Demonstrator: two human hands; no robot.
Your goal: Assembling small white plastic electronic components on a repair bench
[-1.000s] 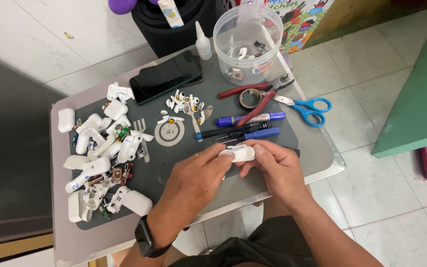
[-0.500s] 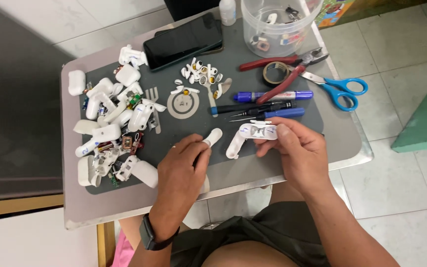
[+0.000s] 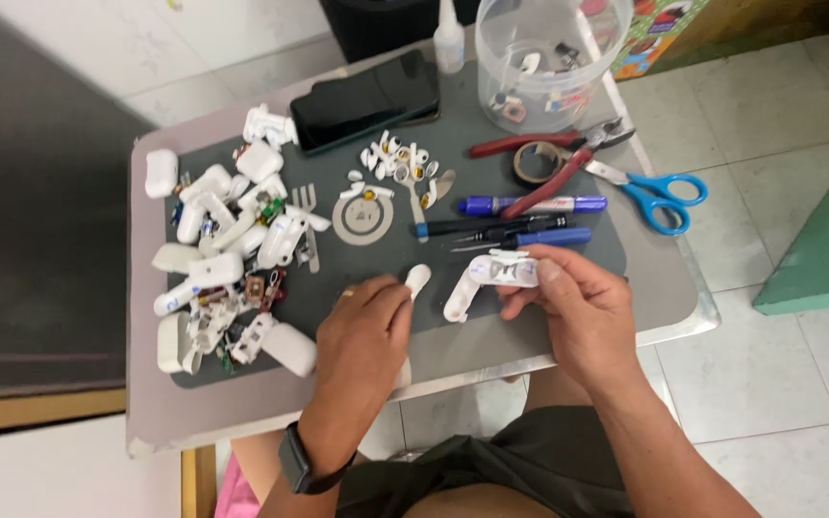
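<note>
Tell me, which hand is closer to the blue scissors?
The right hand. It holds a small white case near the table's front edge, just below and left of the blue scissors. The left hand sits much farther left, its fingers on a small white piece.

A small grey table under a dark mat

We see a grey table [image 3: 242, 422] on a tiled floor [image 3: 779, 374], most of its top covered by a dark work mat [image 3: 357, 269]. On the mat lie a heap of white plastic casings [image 3: 227, 259], a black phone [image 3: 365, 100], red pliers [image 3: 554, 163], a roll of tape [image 3: 532, 161], blue scissors [image 3: 659, 192], a purple marker [image 3: 530, 204] and a clear tub [image 3: 549, 58]
</note>
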